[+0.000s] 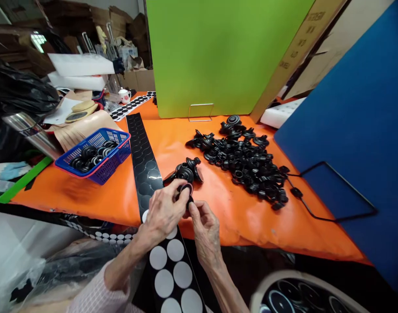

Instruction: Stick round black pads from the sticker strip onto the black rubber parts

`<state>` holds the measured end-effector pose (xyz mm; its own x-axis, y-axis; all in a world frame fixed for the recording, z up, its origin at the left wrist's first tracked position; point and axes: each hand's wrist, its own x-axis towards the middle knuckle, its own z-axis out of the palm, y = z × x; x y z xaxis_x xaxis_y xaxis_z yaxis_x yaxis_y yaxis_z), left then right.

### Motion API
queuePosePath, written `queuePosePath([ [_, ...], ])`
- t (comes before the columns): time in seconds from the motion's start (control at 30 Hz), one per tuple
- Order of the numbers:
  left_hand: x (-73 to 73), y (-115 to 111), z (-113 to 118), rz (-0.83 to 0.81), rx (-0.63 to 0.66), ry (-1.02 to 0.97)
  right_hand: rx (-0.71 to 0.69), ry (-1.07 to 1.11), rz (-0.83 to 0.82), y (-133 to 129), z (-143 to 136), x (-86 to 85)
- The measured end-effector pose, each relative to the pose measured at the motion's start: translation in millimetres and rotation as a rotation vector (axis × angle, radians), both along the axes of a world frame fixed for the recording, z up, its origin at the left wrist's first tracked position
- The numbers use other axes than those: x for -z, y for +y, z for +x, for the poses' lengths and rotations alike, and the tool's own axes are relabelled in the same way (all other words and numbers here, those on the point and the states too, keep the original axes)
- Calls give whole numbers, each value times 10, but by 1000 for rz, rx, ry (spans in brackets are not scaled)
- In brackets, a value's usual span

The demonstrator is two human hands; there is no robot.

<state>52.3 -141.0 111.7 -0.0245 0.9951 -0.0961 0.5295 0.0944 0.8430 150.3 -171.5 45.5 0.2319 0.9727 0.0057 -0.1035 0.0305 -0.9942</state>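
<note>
Close to the table's front edge, my left hand (166, 208) pinches a small round black plastic part (188, 201) by its rim. My right hand (206, 230) has thumb and fingers closed on the same part from below and the right; the fingers hide much of it. Just beyond lies a small cluster of similar black parts (185, 170), some with flared round bases. A long black strip of round stickers (145, 167) runs under my left hand and hangs over the edge, where pale circles (182, 274) show on it.
A large pile of black parts (247, 161) covers the right middle of the orange table (97, 195). At left stands a blue basket (112, 163) with round black pieces. Green (231, 56) and blue boards (355, 143) rise behind and right. A tub (264, 282) sits below right.
</note>
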Motion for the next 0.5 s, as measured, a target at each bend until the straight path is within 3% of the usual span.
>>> queuePosePath([
  [0.13,-54,428,261,79,20,246,154,2,8,58,105,-26],
  [0.27,116,946,261,53,7,363,253,-35,-35,6,315,43],
  [0.4,290,1360,172,-93,43,308,183,-33,-87,-85,439,158],
  [0.5,350,1517,115,-177,77,192,97,-89,-64,-126,437,193],
])
